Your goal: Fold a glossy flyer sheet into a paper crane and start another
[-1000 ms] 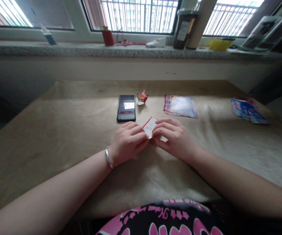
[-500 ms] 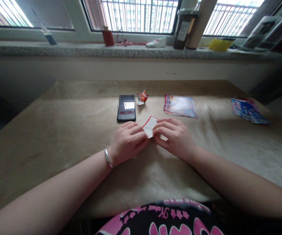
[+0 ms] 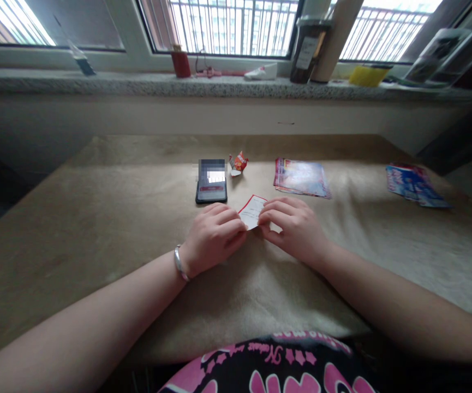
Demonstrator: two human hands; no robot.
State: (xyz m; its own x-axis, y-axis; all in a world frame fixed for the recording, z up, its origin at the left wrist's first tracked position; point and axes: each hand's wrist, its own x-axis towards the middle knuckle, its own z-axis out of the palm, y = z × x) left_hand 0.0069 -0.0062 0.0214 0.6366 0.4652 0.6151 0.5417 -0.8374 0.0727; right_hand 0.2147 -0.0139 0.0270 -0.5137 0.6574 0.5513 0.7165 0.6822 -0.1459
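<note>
A small white paper (image 3: pixel 252 212) with a red edge and printed lines is held between my two hands, low over the table. My left hand (image 3: pixel 218 232), with a silver bracelet at the wrist, pinches its left lower corner. On the other side my right hand (image 3: pixel 291 225) grips the right edge between thumb and fingers. Just beyond the left hand lies a phone (image 3: pixel 211 183) with its screen lit and partly blurred out. A crumpled red and white wrapper (image 3: pixel 239 162) sits right of the phone.
A stack of glossy printed sheets (image 3: pixel 302 178) lies right of the wrapper. Farther right are blue and red packets (image 3: pixel 417 185) on the table (image 3: pixel 96 218). Along the windowsill (image 3: pixel 129 84) stand a red container (image 3: pixel 180 63), a dark lidded jar (image 3: pixel 307 52) and a yellow item (image 3: pixel 369 75).
My right hand has shifted very slightly to the right, and a bit more of the paper shows between the hands. The other things have stayed where they were.
</note>
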